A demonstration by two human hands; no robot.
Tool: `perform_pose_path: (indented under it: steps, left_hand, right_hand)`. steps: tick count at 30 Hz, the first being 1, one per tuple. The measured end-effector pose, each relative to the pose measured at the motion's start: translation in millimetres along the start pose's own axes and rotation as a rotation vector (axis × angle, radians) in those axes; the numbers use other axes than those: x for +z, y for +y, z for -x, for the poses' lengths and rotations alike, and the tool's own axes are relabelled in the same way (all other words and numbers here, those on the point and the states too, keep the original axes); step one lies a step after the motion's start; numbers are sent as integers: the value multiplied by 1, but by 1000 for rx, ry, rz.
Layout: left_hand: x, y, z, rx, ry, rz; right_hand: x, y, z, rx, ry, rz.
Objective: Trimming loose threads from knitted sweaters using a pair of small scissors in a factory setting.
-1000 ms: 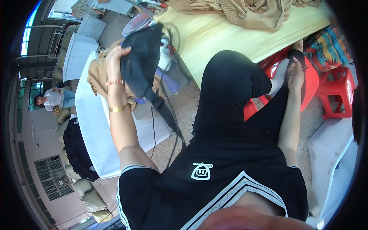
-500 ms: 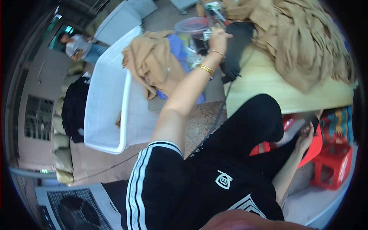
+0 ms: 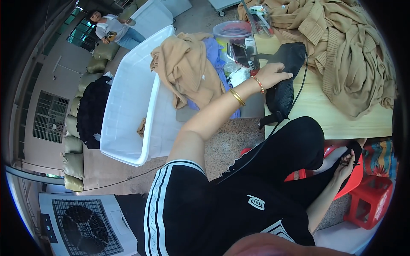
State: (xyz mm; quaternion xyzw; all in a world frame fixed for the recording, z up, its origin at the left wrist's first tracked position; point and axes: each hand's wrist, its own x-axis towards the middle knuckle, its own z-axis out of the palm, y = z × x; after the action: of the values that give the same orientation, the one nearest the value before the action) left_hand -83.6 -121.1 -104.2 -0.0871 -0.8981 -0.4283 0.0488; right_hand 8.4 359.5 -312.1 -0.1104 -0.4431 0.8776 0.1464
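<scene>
My left hand (image 3: 273, 77), wearing a beaded bracelet and gold bangles, lies over a black mesh pouch (image 3: 279, 100) at the table's left edge. Its thumb stretches across the pouch, apart from the other fingers, and nothing shows between them. A black cord (image 3: 300, 96) runs along the pouch and down towards my lap. Low at the right, by my bent leg, my right hand (image 3: 343, 167) is closed round something small and dark that I cannot make out. Just beyond the left hand are a phone (image 3: 239, 54) and crumpled clear plastic (image 3: 238, 76).
Tan knitted garments (image 3: 348, 64) are heaped on the wooden table (image 3: 333, 123). A jar of tools (image 3: 261, 21) and a lidded tub (image 3: 232, 30) stand behind. More tan cloth (image 3: 188, 70) hangs over a white bin (image 3: 145, 145). A red stool (image 3: 369, 202) is at right; another person (image 3: 117, 30) stands far left.
My left hand has come back from beside the jar to the pouch, and the pouch sits slightly nearer me. The whole view has shifted. My right hand stays by the leg.
</scene>
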Motion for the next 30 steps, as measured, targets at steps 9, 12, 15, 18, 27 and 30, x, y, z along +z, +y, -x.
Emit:
perform_pose_path:
  steps: [9, 12, 15, 18, 27, 30]
  left_hand:
    - [-30, 3, 16, -115, 61, 263]
    - [-35, -11, 13, -124, 132, 242]
    - [-29, -31, 15, -17, 235, -74]
    - [-18, -36, 19, -2, 143, 0]
    - [9, -61, 19, -91, 203, 62]
    - [9, -53, 21, -76, 181, 47]
  right_hand:
    - [0, 2, 2, -4, 6, -22]
    - [1, 2, 2, -5, 21, -30]
    - [-1, 2, 3, -13, 21, -40]
    - [2, 2, 5, -16, 34, -46]
    - [7, 2, 8, -21, 54, -48]
    - [8, -1, 10, -15, 74, -46]
